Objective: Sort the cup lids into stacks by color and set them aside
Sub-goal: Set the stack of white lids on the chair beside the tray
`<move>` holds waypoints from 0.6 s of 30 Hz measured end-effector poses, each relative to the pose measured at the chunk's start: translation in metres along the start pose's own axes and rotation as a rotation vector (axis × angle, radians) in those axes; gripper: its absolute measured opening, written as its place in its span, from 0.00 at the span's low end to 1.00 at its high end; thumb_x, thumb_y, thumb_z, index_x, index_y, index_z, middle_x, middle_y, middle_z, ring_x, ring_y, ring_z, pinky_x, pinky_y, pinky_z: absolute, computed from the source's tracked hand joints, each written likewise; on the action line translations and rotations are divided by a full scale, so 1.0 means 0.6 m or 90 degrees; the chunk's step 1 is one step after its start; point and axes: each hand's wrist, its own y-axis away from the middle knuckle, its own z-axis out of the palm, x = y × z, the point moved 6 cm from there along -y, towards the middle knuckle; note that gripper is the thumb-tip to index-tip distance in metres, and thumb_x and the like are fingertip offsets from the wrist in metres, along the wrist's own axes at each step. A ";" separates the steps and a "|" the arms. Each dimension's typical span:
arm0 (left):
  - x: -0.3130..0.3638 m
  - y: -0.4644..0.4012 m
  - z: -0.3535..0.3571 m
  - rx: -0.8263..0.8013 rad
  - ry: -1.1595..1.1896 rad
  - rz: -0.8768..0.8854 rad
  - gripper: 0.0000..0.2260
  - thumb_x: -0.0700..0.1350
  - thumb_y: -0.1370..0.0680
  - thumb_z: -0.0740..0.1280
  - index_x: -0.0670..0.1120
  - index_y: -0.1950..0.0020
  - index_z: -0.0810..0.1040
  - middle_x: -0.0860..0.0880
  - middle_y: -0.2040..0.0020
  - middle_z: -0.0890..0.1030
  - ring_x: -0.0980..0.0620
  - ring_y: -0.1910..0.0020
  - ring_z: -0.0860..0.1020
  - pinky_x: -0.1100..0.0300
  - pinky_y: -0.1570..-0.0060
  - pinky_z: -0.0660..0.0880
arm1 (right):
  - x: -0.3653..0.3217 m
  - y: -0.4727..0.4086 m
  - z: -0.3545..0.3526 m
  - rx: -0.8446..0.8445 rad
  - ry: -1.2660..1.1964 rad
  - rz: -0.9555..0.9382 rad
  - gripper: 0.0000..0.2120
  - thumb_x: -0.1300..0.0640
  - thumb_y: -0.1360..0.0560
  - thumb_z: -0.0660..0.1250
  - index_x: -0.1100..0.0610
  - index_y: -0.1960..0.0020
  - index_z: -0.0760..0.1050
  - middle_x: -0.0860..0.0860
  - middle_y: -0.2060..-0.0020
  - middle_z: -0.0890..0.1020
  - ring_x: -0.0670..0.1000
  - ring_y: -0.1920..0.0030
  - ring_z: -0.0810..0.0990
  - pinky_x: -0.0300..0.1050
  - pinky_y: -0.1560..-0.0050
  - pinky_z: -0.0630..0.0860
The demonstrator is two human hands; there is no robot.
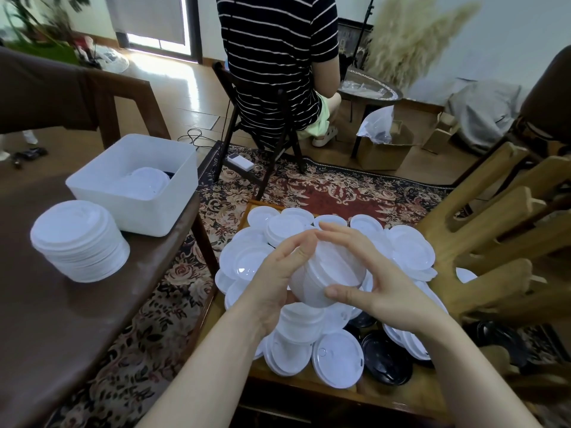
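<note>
A small stack of white lids (324, 274) is held on its side between both hands above a wooden tray (278, 378). My left hand (278, 273) grips its left end, fingers curled over the top. My right hand (367, 279) cups the right end, thumb under the rim. The tray holds a heap of loose white lids (247, 261), with a few black lids (384, 356) at its near right. A tall stack of white lids (78, 240) stands on the brown table (61, 329) to the left.
A white plastic bin (136, 183) with white lids inside sits on the table behind the tall stack. A wooden chair frame (494, 236) crowds the tray's right side. A person in a striped shirt sits on a folding chair (262, 118) beyond, on a patterned rug.
</note>
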 end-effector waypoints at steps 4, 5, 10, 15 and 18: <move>0.001 -0.005 -0.003 -0.002 0.023 0.017 0.24 0.55 0.30 0.75 0.57 0.35 0.79 0.49 0.39 0.83 0.48 0.40 0.82 0.48 0.44 0.81 | 0.002 0.000 0.004 0.039 -0.007 0.008 0.33 0.53 0.28 0.74 0.48 0.27 0.66 0.40 0.25 0.62 0.39 0.24 0.56 0.32 0.28 0.57; 0.004 -0.006 -0.004 0.002 0.038 0.024 0.23 0.54 0.30 0.74 0.56 0.35 0.79 0.49 0.40 0.84 0.49 0.41 0.82 0.49 0.47 0.81 | 0.005 0.001 0.003 0.067 -0.020 0.021 0.34 0.52 0.29 0.74 0.46 0.27 0.65 0.39 0.25 0.61 0.37 0.25 0.56 0.32 0.29 0.59; 0.020 -0.007 -0.017 0.043 0.036 0.056 0.23 0.54 0.32 0.73 0.56 0.38 0.81 0.49 0.43 0.85 0.49 0.45 0.83 0.54 0.55 0.81 | 0.028 0.002 0.010 0.124 -0.196 0.098 0.36 0.52 0.33 0.76 0.44 0.28 0.67 0.41 0.32 0.72 0.44 0.32 0.72 0.50 0.33 0.74; 0.031 -0.004 -0.033 0.045 0.001 0.067 0.16 0.55 0.31 0.71 0.61 0.43 0.83 0.53 0.45 0.85 0.53 0.47 0.83 0.54 0.53 0.81 | 0.031 -0.006 0.024 0.180 -0.219 0.106 0.36 0.52 0.35 0.77 0.45 0.30 0.69 0.43 0.33 0.74 0.47 0.35 0.75 0.57 0.38 0.77; 0.035 -0.003 -0.038 0.049 0.004 0.068 0.19 0.56 0.30 0.70 0.60 0.39 0.80 0.52 0.40 0.83 0.51 0.44 0.81 0.55 0.55 0.80 | 0.035 -0.012 0.036 0.213 -0.226 0.103 0.35 0.46 0.34 0.79 0.43 0.30 0.70 0.44 0.33 0.73 0.49 0.35 0.75 0.57 0.40 0.78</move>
